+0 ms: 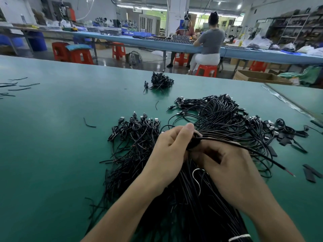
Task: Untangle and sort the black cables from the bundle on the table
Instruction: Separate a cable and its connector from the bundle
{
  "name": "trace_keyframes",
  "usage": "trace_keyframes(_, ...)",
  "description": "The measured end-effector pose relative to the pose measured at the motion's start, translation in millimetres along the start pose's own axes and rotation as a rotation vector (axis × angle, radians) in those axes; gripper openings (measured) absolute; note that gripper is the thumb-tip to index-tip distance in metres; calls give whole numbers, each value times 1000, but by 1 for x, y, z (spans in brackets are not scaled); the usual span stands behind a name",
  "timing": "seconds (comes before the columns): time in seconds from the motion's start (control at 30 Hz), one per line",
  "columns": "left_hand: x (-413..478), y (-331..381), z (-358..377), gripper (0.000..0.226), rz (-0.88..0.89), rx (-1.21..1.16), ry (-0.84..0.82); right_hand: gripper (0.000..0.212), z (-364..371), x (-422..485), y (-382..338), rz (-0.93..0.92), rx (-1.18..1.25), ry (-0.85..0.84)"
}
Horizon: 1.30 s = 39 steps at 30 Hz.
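Note:
A big tangled bundle of black cables (218,119) with USB plugs spreads over the green table (52,137). My left hand (167,151) grips a coiled black cable (194,142) above the bundle, thumb on top. My right hand (227,165) holds the same cable from below and to the right; its loose end (272,161) sticks out to the right with bare wire tips. To the left lies a pile of coiled cables (138,126). A smaller heap of cables (160,81) sits farther back.
Short black offcuts (15,86) lie at the far left, and black sleeve pieces (311,173) at the right edge. A white tie (197,179) loops in the bundle below my hands. Beyond the table are red stools (206,69), another workbench and a seated person (209,42).

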<state>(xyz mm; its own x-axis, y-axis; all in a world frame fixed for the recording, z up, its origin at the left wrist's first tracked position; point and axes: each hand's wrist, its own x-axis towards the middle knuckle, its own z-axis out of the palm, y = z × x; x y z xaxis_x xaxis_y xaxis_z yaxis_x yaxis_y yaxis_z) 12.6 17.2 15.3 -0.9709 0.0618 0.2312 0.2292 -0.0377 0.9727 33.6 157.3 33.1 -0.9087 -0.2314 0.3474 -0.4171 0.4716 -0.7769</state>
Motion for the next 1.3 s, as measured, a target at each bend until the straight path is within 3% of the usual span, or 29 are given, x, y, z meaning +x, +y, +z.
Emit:
trace_keyframes(0.17,1,-3,2,38,-12,-45,66,25,0,0,-2,-64,-64,63)
trace_keyframes(0.37,1,-4,-1,38,133,171,176,14,10,-4,-9,-180,-312,170)
trace_keyframes(0.6,1,-11,-6,38,165,396,110,12,18,-5,-12,-123,-253,186)
trace_keyframes(0.77,2,-11,-9,38,178,364,-43,11,18,-6,-15,-124,-307,252)
trace_keyframes(0.87,2,-11,-10,36,152,287,-107,9,12,-5,-14,-127,-299,196)
trace_keyframes(1.0,0,-7,-12,34,153,224,-222,21,1,-3,-9,-147,-138,77)
trace_keyframes(1.3,-7,14,-11,35,34,-78,-367,16,-1,-3,-11,-245,17,120)
